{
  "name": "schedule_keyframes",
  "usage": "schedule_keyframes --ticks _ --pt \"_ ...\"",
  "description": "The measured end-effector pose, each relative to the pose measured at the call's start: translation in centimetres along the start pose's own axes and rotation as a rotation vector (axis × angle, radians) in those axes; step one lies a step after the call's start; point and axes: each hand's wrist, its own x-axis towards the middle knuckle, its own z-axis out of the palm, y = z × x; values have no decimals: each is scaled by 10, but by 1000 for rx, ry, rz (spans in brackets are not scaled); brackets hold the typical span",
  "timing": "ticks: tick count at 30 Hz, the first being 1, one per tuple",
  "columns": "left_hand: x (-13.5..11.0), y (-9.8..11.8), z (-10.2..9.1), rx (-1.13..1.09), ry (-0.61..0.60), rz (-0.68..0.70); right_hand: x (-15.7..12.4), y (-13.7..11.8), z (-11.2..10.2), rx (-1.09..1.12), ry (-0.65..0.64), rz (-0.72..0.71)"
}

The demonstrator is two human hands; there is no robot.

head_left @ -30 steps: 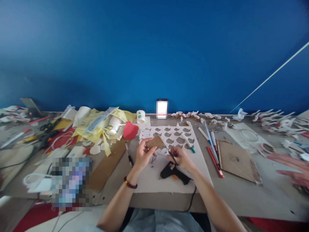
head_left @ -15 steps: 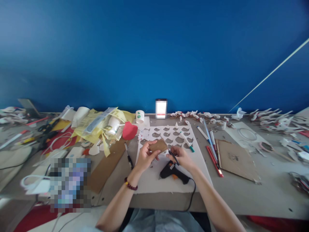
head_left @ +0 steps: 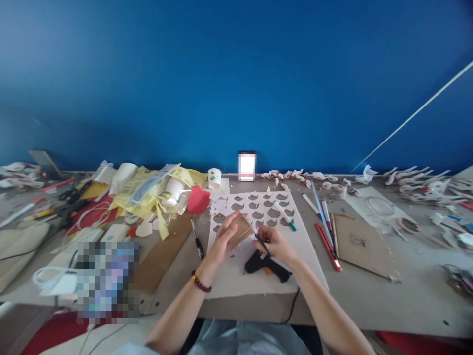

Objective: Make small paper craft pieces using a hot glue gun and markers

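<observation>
My left hand [head_left: 223, 240] has a small piece of brown cardboard [head_left: 243, 230] between thumb and fingers, held tilted above a white sheet. The fingers of my right hand [head_left: 275, 242] are closed around a slim black tool [head_left: 262, 244], whose kind I cannot make out. Its upper end comes close to the cardboard's right edge; whether they touch is unclear. Just below the hands, a black glue gun [head_left: 271, 266] with an orange trigger lies on the white sheet [head_left: 236, 286], which has rows of cut-out holes. A green-capped marker [head_left: 285, 216] rests across the holes.
Left lie a brown cardboard strip [head_left: 166, 261], a black pen [head_left: 198, 240], a red paper piece [head_left: 198, 199] and yellow packaging [head_left: 142, 190]. A paper cup [head_left: 214, 178] stands behind. Right are red markers [head_left: 328, 246], a cardboard sheet [head_left: 362, 245] and several white paper birds [head_left: 417, 185].
The cardboard piece has turned and tilted in my left hand, whose fingers are now straighter. My right hand has shifted slightly down and left with the black tool.
</observation>
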Motion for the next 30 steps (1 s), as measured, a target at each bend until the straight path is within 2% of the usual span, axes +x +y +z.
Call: schedule_keyframes --ticks 3,5,14,18,23,30 --pt "1 1 1 -302 -151 -147 0 -2 2 -30 0 -5" --pt "2 1 1 -372 -177 -193 0 -2 2 -45 7 12" --pt "3 1 0 -479 -164 -293 1 7 4 -58 43 30" --pt "3 3 2 -498 -163 -302 3 9 5 6 75 56" --pt "5 5 2 -528 -138 -301 3 11 2 107 36 56" --pt "4 7 4 -546 -138 -360 5 5 1 172 225 -88"
